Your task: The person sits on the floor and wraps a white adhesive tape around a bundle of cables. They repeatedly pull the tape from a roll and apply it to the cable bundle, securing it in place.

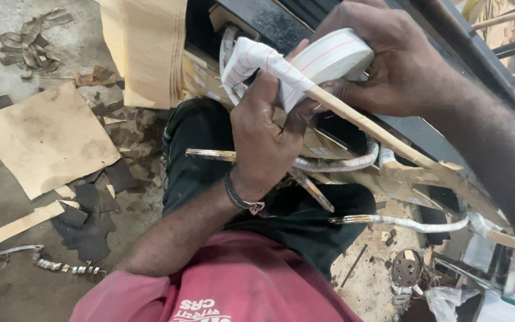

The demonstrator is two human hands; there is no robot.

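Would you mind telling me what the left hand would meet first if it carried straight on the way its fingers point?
Probably the roll of white tape in the right hand: the left hand points up along the tape-wrapped lead, pinching the loose tape end just below it.

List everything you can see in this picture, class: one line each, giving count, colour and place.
tape roll: one, white with red lines, top centre, in right hand
thin lead: one, tan, tape wrapped around its end
taped leads: several, white, lower right
paper sheet: one, brown, floor left
paper strip: one, tan, floor lower left
dark scraps: many, black, floor
left hand: one, centre, pinching the tape end
right hand: one, top right
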